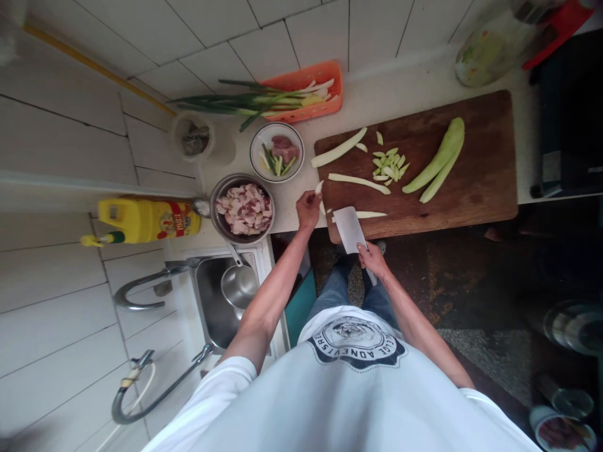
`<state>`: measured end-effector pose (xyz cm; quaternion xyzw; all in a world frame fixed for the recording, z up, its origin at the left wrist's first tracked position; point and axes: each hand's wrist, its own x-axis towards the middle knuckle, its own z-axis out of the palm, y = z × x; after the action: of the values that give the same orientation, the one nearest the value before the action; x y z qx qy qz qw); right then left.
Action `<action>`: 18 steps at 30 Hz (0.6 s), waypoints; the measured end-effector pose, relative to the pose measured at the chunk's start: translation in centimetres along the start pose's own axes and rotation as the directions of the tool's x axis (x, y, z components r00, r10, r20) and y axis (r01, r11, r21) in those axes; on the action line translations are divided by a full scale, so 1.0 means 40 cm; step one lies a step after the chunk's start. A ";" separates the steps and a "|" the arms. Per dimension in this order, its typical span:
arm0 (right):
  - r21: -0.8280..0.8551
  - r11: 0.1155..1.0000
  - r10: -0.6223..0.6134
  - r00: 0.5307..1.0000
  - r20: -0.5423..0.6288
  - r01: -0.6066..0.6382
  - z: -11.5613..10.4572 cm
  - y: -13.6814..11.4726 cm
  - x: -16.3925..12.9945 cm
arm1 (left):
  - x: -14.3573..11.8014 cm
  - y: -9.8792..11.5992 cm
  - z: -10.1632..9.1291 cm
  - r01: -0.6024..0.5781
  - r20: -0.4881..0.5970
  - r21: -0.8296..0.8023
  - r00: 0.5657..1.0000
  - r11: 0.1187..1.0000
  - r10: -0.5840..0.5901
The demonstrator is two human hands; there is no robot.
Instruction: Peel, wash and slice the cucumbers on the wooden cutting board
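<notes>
The right hand (372, 258) is nearest, its fingers wrapped around the handle of a cleaver (349, 230) whose broad blade lies over the near edge of the cutting board (475, 182). That edge overhangs nothing but floor, so a strip (370, 215) pushed by the blade could drop off. Just left of it, the left hand (308, 208) has its fingers pinched shut on a pale vegetable piece (320, 187), lifted beside the board's left corner; the blade sits close to that hand, and a careless swing would likely meet a knuckle. The metal bowl of meat (244, 208) crowds the left hand, touching room only. Further out, cut slices (389, 166) and two long green halves (440, 160) leave bare board to the right. Beyond, the small bowl (277, 152) and orange basket (306, 94) line the desk (400, 88) by the wall.
</notes>
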<state>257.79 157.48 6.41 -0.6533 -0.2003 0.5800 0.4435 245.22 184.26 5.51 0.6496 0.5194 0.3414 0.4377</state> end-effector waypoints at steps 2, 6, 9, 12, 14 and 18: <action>-0.009 1.000 -0.009 1.000 -0.006 0.009 -0.002 -0.004 -0.006 | 0.023 -0.026 -0.049 0.014 -0.087 0.043 0.996 0.999 -0.011; -0.001 1.000 -0.028 0.995 -0.095 0.028 -0.033 -0.005 -0.027 | 0.047 -0.050 -0.119 -0.096 -0.108 0.202 0.987 0.975 0.119; -0.009 0.999 -0.035 0.979 -0.200 0.034 -0.087 -0.002 -0.052 | 0.022 -0.028 -0.118 -0.204 -0.041 0.303 0.973 0.931 0.227; -0.034 0.999 -0.043 0.960 -0.277 0.035 -0.150 0.001 -0.086 | -0.043 0.010 -0.066 -0.352 0.186 0.290 0.933 0.890 0.308; -0.047 0.998 -0.042 0.947 -0.319 0.028 -0.184 0.004 -0.111 | -0.095 0.029 -0.015 -0.439 0.346 0.233 0.871 0.868 0.348; -0.041 0.999 -0.035 0.927 -0.374 0.021 -0.224 0.016 -0.159 | -0.163 0.044 0.071 -0.499 0.425 0.201 0.820 0.843 0.384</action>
<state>264.43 149.09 8.98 -0.7572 -0.1317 0.4344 0.4697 246.96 177.18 6.10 0.8644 0.3072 0.2227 0.3299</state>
